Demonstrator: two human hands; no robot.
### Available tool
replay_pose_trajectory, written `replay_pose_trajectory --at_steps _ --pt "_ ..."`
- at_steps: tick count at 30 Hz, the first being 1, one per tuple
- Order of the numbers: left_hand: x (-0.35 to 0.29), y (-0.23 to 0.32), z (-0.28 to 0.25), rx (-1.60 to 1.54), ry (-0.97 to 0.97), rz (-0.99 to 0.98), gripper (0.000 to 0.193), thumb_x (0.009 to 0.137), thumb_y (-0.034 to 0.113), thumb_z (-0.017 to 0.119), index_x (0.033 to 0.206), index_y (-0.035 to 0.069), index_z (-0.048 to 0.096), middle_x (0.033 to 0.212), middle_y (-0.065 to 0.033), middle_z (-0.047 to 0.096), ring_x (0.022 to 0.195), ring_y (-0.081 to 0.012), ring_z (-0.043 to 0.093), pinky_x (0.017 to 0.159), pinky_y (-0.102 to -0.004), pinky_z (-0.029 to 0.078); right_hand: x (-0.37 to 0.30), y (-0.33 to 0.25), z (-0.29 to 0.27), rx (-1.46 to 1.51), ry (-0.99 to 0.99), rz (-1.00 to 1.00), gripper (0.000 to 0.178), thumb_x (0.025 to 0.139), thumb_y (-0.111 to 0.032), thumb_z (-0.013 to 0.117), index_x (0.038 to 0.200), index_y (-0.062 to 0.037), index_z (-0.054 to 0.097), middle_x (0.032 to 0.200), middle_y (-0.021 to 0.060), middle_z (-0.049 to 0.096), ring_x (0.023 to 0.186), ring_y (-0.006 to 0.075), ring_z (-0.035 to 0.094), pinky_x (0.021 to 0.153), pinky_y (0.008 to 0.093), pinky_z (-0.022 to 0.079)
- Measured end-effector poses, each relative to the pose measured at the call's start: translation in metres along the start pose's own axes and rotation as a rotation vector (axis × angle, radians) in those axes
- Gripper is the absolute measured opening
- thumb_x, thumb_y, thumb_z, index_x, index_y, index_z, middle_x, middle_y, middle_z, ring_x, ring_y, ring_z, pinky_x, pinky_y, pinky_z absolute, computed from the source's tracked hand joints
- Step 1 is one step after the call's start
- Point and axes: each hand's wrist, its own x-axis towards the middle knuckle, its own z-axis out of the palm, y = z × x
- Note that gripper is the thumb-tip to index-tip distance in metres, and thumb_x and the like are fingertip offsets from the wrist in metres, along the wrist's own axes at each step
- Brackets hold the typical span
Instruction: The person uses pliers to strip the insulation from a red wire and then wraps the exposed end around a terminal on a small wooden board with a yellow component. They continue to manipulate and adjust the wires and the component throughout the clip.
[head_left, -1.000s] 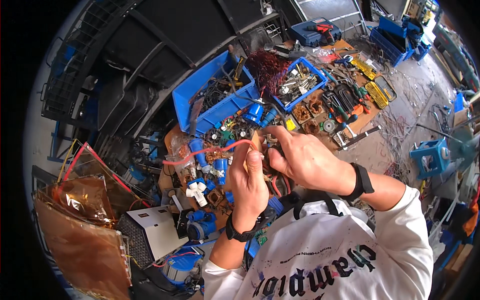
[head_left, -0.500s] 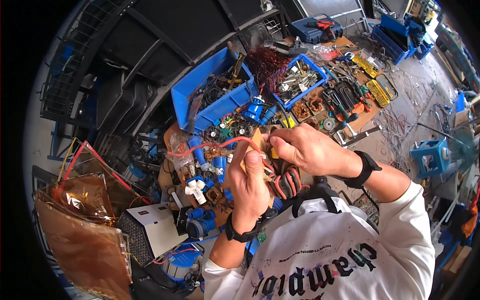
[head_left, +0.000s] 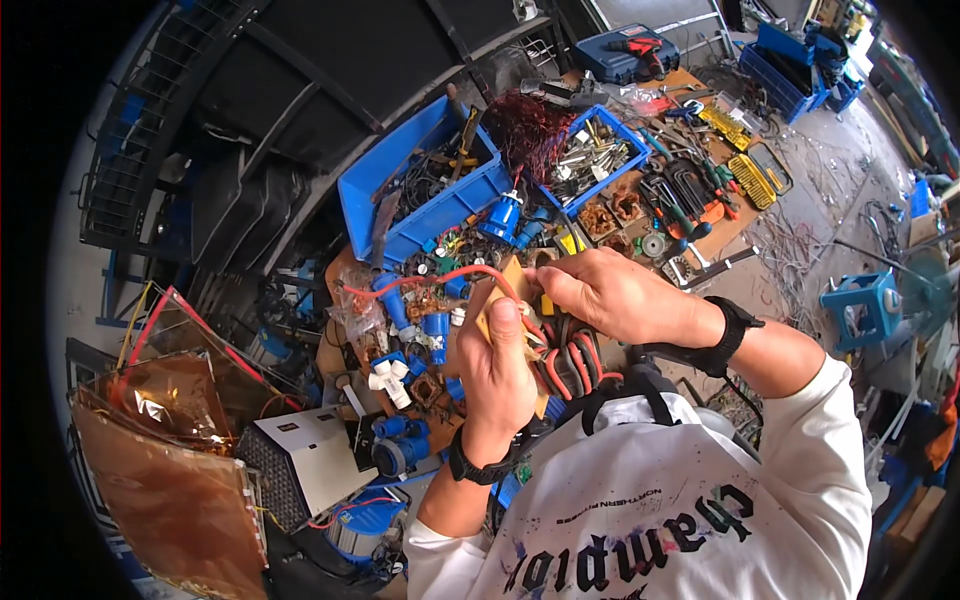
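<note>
My left hand [head_left: 497, 375] is closed round a tan, flat, wood-like strip [head_left: 513, 274], its thumb pressed on the near face. A red cable [head_left: 440, 274] runs from the left over the strip and down between my hands. Just to the right, my right hand [head_left: 625, 298] has its fingers bent together at the strip's upper part; whatever is in them is hidden. Below the fingers hangs a coiled bundle of red and black cables [head_left: 572, 366], close against my body. A small yellow part [head_left: 546, 305] shows between the hands.
Blue connectors [head_left: 436, 335] and white fittings [head_left: 389, 381] clutter the bench. Behind stand a large blue bin [head_left: 430, 220] and a smaller blue crate [head_left: 597, 160] of metal parts. Hand tools [head_left: 690, 205] lie at the right. A white-topped box [head_left: 310, 460] stands at the left.
The right hand has shifted slightly and its wrist has turned a little. The left hand keeps its grip on the strip. The view has moved slightly.
</note>
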Motion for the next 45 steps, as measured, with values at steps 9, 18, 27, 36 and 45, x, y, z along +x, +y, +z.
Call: replay_pose_trajectory --at_steps 9,18,27,36,45 --pt "0.002 0.002 -0.008 -0.017 -0.031 0.006 0.051 0.105 0.042 0.039 0.118 -0.002 0.061 0.101 -0.0081 0.063 0.082 -0.0133 0.059 0.071 -0.0276 0.047 -0.022 -0.025 -0.012 -0.033 0.039 -0.034 0.053 0.099 -0.040 0.053 0.124 0.0058 0.055 0.085 0.0216 0.068 0.072 0.0369 0.067 0.067 0.0425 0.051" --pt "-0.003 0.001 -0.020 -0.015 -0.053 0.055 0.055 0.103 0.045 0.041 0.121 -0.004 0.058 0.112 -0.0124 0.063 0.094 -0.0164 0.060 0.078 -0.0294 0.049 -0.047 -0.004 0.001 0.264 0.424 -0.041 0.030 0.092 -0.014 0.068 0.112 0.0018 0.051 0.081 0.0062 0.065 0.066 0.0122 0.064 0.056 0.0286 0.051" --pt "-0.007 0.006 -0.025 0.067 -0.138 0.313 0.061 0.101 0.049 0.039 0.116 -0.006 0.060 0.113 -0.0191 0.064 0.102 -0.0305 0.061 0.087 -0.0406 0.049 -0.048 -0.016 0.002 0.712 0.234 0.106 0.015 0.093 -0.016 0.068 0.099 -0.0030 0.065 0.083 -0.0035 0.065 0.068 0.0012 0.055 0.058 0.0193 0.047" --pt "-0.012 0.011 -0.029 0.005 -0.152 0.205 0.065 0.101 0.052 0.037 0.118 -0.007 0.059 0.112 -0.0176 0.064 0.102 -0.0272 0.061 0.085 -0.0377 0.049 -0.044 -0.025 -0.011 0.669 0.103 0.042 0.014 0.088 -0.003 0.070 0.101 -0.0030 0.064 0.088 -0.0026 0.065 0.074 0.0024 0.057 0.064 0.0197 0.047" --pt "-0.007 0.019 -0.022 -0.020 -0.169 0.054 0.052 0.103 0.043 0.042 0.114 -0.004 0.062 0.100 -0.0108 0.065 0.086 -0.0174 0.060 0.075 -0.0283 0.046 -0.030 -0.025 -0.025 0.484 0.056 0.006 0.014 0.086 0.005 0.069 0.095 -0.0010 0.060 0.090 0.0029 0.067 0.081 0.0082 0.064 0.073 0.0228 0.053"
